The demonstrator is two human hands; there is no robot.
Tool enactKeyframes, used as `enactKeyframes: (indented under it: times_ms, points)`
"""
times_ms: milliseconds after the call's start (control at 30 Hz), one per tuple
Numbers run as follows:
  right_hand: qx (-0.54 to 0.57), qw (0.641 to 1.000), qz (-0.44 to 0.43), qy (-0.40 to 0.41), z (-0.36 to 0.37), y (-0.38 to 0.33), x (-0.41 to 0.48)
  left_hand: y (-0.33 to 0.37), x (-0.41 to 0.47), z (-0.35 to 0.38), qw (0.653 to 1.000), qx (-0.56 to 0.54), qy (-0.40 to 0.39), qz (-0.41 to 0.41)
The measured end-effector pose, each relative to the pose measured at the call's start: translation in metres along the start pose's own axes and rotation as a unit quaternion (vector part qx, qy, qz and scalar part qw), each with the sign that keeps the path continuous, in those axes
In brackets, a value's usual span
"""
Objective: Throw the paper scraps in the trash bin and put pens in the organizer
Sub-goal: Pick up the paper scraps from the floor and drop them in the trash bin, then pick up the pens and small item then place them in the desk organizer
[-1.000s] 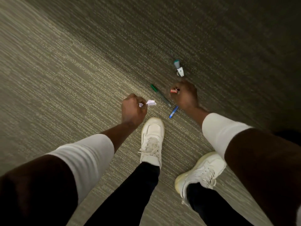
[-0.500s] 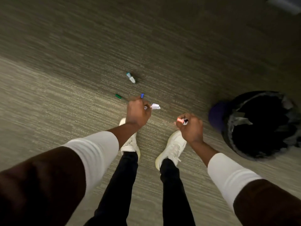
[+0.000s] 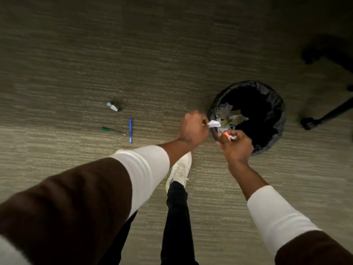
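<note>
My left hand [image 3: 193,129] is closed around a white paper scrap [image 3: 214,123] that sticks out at the left rim of the trash bin [image 3: 275,104]. My right hand [image 3: 236,145] grips small orange and white scraps [image 3: 230,136] over the bin's near edge. The round bin has a black liner and holds several crumpled paper pieces [image 3: 232,116]. On the carpet to the left lie a blue pen [image 3: 130,131], a green pen [image 3: 112,130] and a short teal-and-white marker [image 3: 113,106].
Grey-beige carpet covers the floor. My white shoe [image 3: 180,170] and dark trouser legs stand below the hands. A black chair base with a caster [image 3: 308,123] sits right of the bin; another dark shape [image 3: 321,52] lies at the upper right.
Both hands have moved right from the pens to the trash bin, still holding their scraps. The view turned, so the bin now sits centre-right and the pens lie behind to the left.
</note>
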State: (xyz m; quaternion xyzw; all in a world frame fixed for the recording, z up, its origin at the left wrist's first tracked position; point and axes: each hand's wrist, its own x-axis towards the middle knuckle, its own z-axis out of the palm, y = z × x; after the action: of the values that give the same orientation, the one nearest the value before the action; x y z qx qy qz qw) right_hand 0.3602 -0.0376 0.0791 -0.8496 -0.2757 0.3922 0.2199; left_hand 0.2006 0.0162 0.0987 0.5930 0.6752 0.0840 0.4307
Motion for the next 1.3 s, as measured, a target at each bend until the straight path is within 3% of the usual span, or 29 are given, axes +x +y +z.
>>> enactKeyframes:
  times_ms: [133,333,567,733,867,1300]
  points:
    - [0.117,0.987,0.099,0.048,-0.026,0.007,0.027,0.049,0.012,0.036,1.0,0.002,-0.028,-0.011]
    - [0.154,0.985,0.071,0.002,-0.051,0.011,0.048,0.082,0.02,0.073,0.998,-0.017,-0.049,-0.027]
    - [0.04,0.999,0.02,-0.004,-0.061,0.03,0.051,0.075,0.014,0.078,0.996,-0.005,-0.087,0.0]
    - [-0.081,0.994,-0.059,-0.046,-0.044,0.041,0.03,0.035,0.001,0.068,0.994,0.01,-0.093,-0.048]
    - [-0.11,0.984,-0.091,-0.105,-0.01,0.045,0.006,-0.01,-0.015,0.056,0.991,0.011,-0.102,-0.089]
    - [-0.215,0.924,-0.092,-0.302,0.129,0.004,-0.044,-0.179,-0.041,-0.031,0.968,0.022,-0.147,-0.202]
